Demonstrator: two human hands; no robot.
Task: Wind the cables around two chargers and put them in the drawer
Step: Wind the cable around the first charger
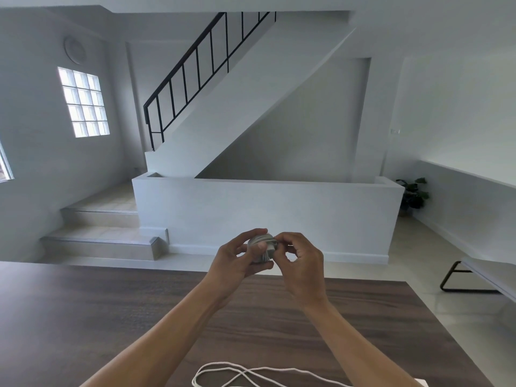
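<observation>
A white charger [262, 248] with its cable wound around it is held up above the far edge of the dark wooden table [83, 317]. My left hand [237, 261] grips the charger from the left, thumb across the windings. My right hand [301, 261] pinches the cable's end against the charger's right side. A second white cable [245, 371] lies loose in loops on the table near the bottom edge, between my forearms. A white corner [421, 383] at the bottom right may be the second charger. No drawer is in view.
Beyond the table stand a low white wall [265, 213], tiled steps [103, 241] on the left and a staircase with a black railing. A bench with a black metal leg [458, 277] stands at the right, a potted plant [413, 195] behind it.
</observation>
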